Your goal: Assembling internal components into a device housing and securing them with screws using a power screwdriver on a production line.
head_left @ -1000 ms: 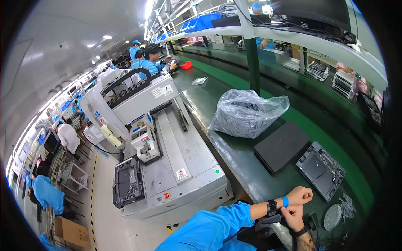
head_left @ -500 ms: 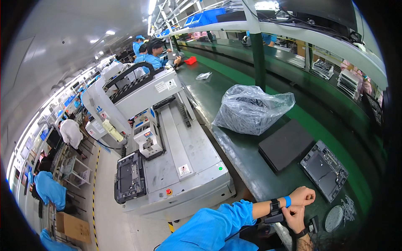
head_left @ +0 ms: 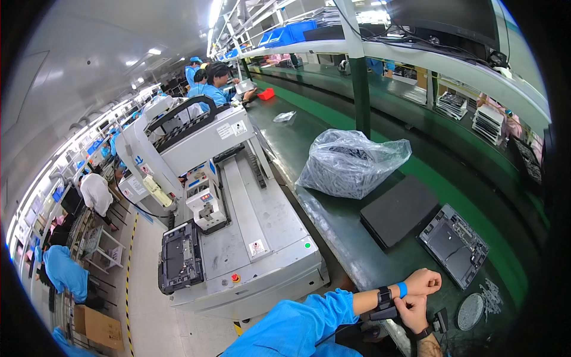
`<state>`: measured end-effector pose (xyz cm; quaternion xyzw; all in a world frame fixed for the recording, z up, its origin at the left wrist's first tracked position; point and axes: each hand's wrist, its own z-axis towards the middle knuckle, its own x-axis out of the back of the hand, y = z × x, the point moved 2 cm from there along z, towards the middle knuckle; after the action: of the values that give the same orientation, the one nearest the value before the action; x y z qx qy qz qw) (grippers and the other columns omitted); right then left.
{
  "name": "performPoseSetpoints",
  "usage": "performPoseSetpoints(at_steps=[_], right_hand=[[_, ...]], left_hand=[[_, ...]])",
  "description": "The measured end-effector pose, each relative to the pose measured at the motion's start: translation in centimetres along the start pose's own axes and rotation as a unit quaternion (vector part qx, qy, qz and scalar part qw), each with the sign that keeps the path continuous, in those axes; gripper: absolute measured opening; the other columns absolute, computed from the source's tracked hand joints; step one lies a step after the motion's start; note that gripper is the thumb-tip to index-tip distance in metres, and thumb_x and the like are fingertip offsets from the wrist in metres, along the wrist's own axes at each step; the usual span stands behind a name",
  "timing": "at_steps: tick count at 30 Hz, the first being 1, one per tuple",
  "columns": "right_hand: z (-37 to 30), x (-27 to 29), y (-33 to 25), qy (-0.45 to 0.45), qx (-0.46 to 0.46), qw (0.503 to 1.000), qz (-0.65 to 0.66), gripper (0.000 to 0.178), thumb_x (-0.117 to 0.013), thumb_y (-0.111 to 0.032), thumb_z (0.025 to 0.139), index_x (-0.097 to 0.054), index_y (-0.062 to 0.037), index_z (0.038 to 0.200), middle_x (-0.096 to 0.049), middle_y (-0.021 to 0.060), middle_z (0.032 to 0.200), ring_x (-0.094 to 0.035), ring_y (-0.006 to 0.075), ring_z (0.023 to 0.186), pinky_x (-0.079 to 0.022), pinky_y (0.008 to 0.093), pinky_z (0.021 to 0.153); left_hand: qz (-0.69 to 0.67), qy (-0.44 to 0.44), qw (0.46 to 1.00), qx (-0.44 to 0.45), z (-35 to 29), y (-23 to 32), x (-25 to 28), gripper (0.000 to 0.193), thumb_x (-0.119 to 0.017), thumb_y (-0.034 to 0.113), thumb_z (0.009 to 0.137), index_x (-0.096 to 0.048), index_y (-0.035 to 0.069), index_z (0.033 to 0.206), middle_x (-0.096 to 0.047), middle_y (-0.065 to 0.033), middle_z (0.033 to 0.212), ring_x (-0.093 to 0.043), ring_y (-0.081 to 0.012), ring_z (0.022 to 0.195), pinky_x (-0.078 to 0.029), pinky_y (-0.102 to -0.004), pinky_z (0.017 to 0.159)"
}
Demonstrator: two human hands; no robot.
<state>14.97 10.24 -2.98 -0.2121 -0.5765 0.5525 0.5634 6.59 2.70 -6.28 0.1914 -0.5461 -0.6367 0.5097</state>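
Note:
My left hand [head_left: 423,281] is curled into a loose fist above the green bench, with nothing visible in it. A blue band [head_left: 402,290] and a black watch-like strap [head_left: 385,296] sit on its wrist. Just below, my right hand [head_left: 412,312] is at that wrist, fingers pinched beside a black box-shaped device [head_left: 383,313]. What the fingertips grip is hidden. An opened laptop base [head_left: 455,245] with bare inner parts lies beyond both hands. To its left rests a flat dark slab [head_left: 399,210]. A round dish [head_left: 470,312] of small pieces stands right of my right hand.
Thin grey strips [head_left: 491,297] lie beside the dish. A clear plastic bag [head_left: 354,163] of dark contents stands farther along the bench. At left is a grey machine [head_left: 250,250] with another opened laptop base [head_left: 181,257] at its corner. A green post [head_left: 361,95] rises behind the bag.
The view has shifted slightly, so the bench things sit a little farther left. Both hands keep the same pose, my right hand still at my left wrist.

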Motion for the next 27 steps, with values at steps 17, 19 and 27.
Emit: performPoseSetpoints(at_steps=[17,19,27], right_hand=[[-0.3,0.2,0.2,0.012,0.011,1.000,-0.010,0.036,-0.076,-0.009,0.083,-0.057,0.0020,0.055,-0.047,0.0038,0.044,-0.043,0.0097,0.042,-0.033,0.0298,0.044],[-0.1,0.0,-0.3,-0.005,0.014,1.000,-0.016,0.034,-0.076,-0.009,0.083,-0.059,0.0011,0.056,-0.048,0.0040,0.045,-0.043,0.0105,0.042,-0.034,0.0302,0.044],[-0.2,-0.2,-0.4,-0.022,0.027,0.999,0.001,0.029,-0.078,-0.017,0.088,-0.070,-0.0016,0.065,-0.061,0.0050,0.052,-0.056,0.0121,0.045,-0.043,0.0278,0.047]], left_hand=[[-0.008,-0.001,1.000,0.012,-0.1,1.1,0.1,0.011,-0.072,0.017,0.087,-0.069,0.006,0.088,-0.063,-0.0053,0.059,-0.059,-0.0169,0.051,-0.045,-0.0318,0.052],[-0.006,0.003,1.000,-0.001,-0.5,0.9,0.2,0.011,-0.072,0.017,0.087,-0.069,0.006,0.089,-0.064,-0.0051,0.061,-0.059,-0.0164,0.051,-0.046,-0.0317,0.052],[-0.024,-0.037,0.998,0.039,-0.8,1.4,0.9,0.015,-0.072,0.022,0.090,-0.071,0.007,0.094,-0.066,-0.0070,0.066,-0.062,-0.0200,0.056,-0.049,-0.0341,0.056]])
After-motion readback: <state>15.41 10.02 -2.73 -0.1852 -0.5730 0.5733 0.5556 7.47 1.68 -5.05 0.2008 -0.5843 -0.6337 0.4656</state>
